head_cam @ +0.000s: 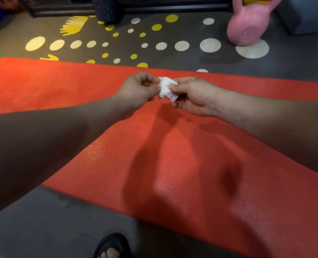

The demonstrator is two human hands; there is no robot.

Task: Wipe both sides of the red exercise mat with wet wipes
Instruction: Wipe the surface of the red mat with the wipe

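\- lying flat on the floor (43, 220), the red mat (173, 155) is spread wide. where's the wet wipe (166, 87)?
\- above the mat's far half, pinched between the left hand (137, 90) and right hand (193, 97), fingers (180, 87) curled, probably to pull it open for wiping.
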